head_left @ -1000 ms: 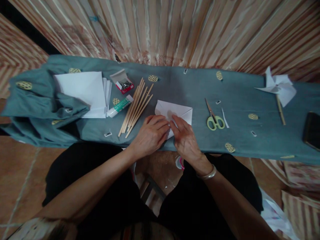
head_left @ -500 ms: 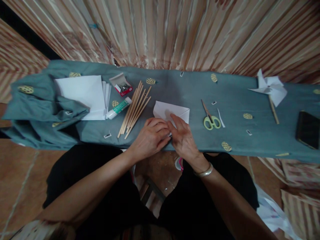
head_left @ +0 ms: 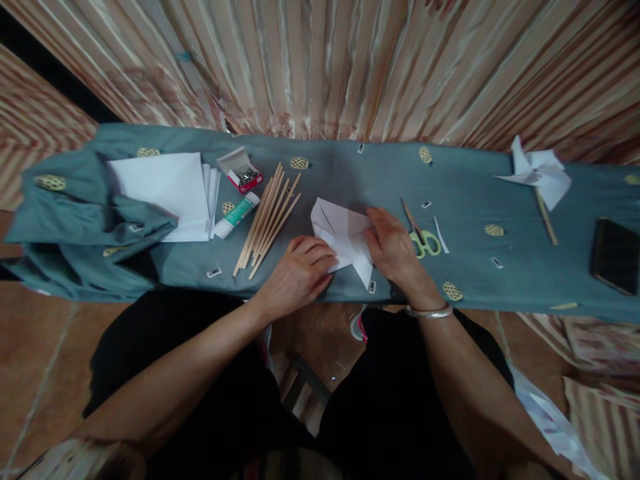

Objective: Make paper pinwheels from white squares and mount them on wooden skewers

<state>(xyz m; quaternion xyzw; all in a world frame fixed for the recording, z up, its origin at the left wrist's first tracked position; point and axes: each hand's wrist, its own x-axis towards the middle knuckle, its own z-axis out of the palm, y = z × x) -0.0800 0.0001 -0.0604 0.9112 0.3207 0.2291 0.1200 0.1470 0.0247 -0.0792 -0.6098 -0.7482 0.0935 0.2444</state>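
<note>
A white sheet of paper (head_left: pixel 341 225) with slits running in from its corners lies in front of me on the cloth. One flap points down towards the near edge. My left hand (head_left: pixel 303 272) has its fingers curled together on the paper's lower left side. At the paper's right side is my right hand (head_left: pixel 393 245), gripping the edge with thumb and fingers; the fingertips are partly hidden. Just right of that hand lie green-handled scissors (head_left: pixel 425 244), partly covered by it, and a thin white paper strip (head_left: pixel 441 233).
Left of the paper are several wooden sticks (head_left: pixel 269 220), a glue stick (head_left: pixel 237 215), an open box of metal pins (head_left: pixel 241 172) and a paper stack (head_left: pixel 165 187). Far right are a paper pinwheel (head_left: pixel 543 175) on a stick and a phone (head_left: pixel 615 257). A patterned cloth (head_left: pixel 470 200) covers the narrow table.
My right hand has moved right, away from my left hand, to the paper's right edge. The paper has turned slightly, and a flap now shows at its near side. My left hand stays nearly still.
</note>
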